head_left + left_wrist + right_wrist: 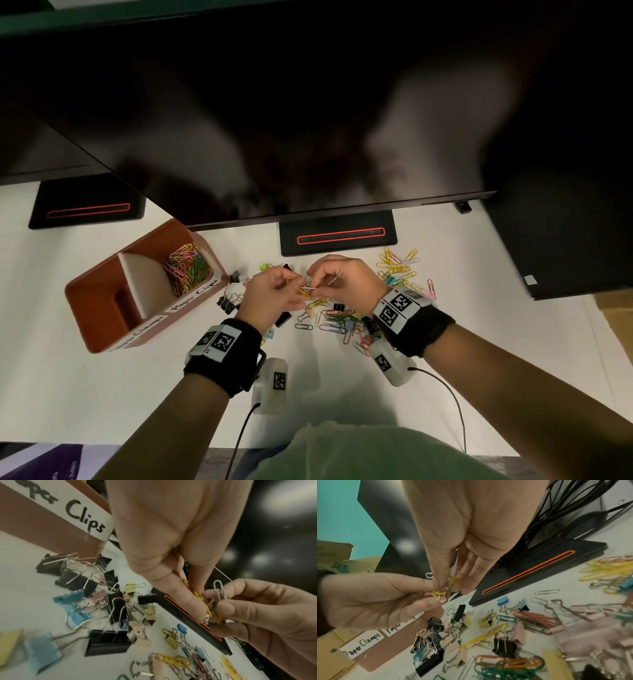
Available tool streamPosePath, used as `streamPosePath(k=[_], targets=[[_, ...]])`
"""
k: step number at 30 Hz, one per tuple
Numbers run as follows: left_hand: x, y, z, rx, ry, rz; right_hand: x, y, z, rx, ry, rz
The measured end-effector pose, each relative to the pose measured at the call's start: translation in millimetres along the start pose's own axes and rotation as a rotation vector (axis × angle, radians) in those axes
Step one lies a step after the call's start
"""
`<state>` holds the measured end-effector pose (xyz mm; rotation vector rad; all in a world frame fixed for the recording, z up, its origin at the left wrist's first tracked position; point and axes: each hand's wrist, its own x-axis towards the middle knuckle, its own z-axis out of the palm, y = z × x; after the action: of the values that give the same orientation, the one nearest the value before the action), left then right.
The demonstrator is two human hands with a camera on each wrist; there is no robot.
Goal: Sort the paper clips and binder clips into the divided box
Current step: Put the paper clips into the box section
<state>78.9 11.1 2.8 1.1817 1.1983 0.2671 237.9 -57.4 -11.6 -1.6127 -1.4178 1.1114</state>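
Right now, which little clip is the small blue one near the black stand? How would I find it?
Start at the black monitor stand with the orange slot. Just in front of its near edge, on the white table, stands a small blue binder clip with silver wire handles. Its neighbours are black, yellow or pink clips; this one is bright blue and sits apart from the piles.

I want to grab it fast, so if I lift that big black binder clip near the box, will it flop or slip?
Probably stiff: the big black binder clip looks like folded metal. Its wire handles stand up and may swing. Neighbouring binder clips touch it, so it could drag them.
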Motion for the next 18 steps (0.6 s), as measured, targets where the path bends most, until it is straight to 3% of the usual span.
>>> streamPosePath(k=[5,18], targets=[[-1.6,1.4,-1.2,-0.055,-0.03,-0.072,2.2,4.4,1.6,0.002,0.043,0.029],[0.3,1.5,-5.2,-0.054,-0.068,-0.157,2.0,1.3,-3.2,-0.088,-0.12,0.007]])
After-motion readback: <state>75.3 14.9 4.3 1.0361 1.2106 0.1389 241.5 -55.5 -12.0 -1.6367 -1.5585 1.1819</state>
